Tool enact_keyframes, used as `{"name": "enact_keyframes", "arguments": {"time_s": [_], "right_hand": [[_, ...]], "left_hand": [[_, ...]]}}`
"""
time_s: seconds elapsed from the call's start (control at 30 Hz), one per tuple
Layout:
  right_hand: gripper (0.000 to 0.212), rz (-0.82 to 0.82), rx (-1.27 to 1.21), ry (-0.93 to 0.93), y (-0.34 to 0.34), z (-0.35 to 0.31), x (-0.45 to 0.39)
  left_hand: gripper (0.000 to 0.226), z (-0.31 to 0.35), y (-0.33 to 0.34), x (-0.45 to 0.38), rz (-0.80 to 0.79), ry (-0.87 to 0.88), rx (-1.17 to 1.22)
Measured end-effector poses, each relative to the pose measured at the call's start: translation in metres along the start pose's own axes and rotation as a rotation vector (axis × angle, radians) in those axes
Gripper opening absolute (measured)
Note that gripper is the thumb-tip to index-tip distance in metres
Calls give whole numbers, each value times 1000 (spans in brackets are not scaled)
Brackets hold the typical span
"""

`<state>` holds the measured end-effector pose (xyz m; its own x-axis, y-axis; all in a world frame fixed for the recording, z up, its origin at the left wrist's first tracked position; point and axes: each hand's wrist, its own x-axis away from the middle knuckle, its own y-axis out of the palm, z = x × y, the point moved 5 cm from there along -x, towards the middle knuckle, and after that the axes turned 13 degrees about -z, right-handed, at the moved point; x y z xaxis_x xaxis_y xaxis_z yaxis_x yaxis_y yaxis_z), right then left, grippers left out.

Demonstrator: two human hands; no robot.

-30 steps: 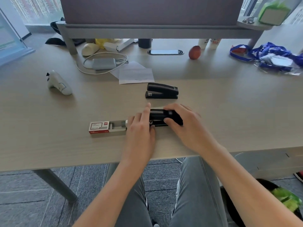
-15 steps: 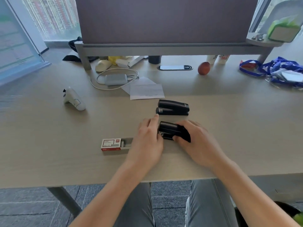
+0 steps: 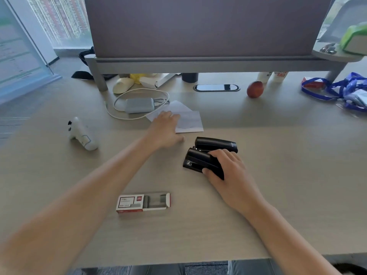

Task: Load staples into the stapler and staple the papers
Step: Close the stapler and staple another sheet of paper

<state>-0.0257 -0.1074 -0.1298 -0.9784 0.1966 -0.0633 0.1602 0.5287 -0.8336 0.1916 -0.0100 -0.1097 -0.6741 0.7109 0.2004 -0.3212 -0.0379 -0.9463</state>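
Now desk (image 3: 278,195) bears all | left hand (image 3: 165,129) flat, fingers spread, resting on papers (image 3: 188,121) | right hand (image 3: 228,169) wrapped around near stapler (image 3: 198,161), just before second stapler (image 3: 216,143) | staple box (image 3: 143,201) open, nearer the front edge | since earlier: left hand left stapler, reached to papers.

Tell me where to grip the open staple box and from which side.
Pinch the staple box across its long sides at the closed, labelled left end, coming from above. It lies flat on the desk, and the right half is an open tray with thin walls and a loose flap.
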Motion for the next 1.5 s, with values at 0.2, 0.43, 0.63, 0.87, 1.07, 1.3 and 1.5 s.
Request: {"name": "enact_keyframes", "arguments": {"time_s": [0.2, 0.43, 0.63, 0.87, 1.07, 1.3, 1.5], "right_hand": [[28, 2, -11, -5, 1, 2, -2], [26, 13, -10, -1, 1, 4, -2], [24, 17, -11, 11, -1, 1, 0], [23, 9, -37, 44, -3, -3, 5], [26, 14, 8, 106, -9, -12, 19], [30, 58, -153, 216, -19, -14, 43], [50, -9, -557, 284, -29, -12, 65]], "left_hand": [[76, -16, -1, -21, -25, 71, 10], [57, 2, 5, -6, 160, 119, -326], [59, 3, -7, 12, 269, 106, -104], [46, 8, -22, 43, 322, 67, 436], [24, 5, -13, 70, 283, -66, 785], [14, 9, 5, 101, 255, -10, 986], [17, 31, 3, 123, 278, 44, 967]]}}
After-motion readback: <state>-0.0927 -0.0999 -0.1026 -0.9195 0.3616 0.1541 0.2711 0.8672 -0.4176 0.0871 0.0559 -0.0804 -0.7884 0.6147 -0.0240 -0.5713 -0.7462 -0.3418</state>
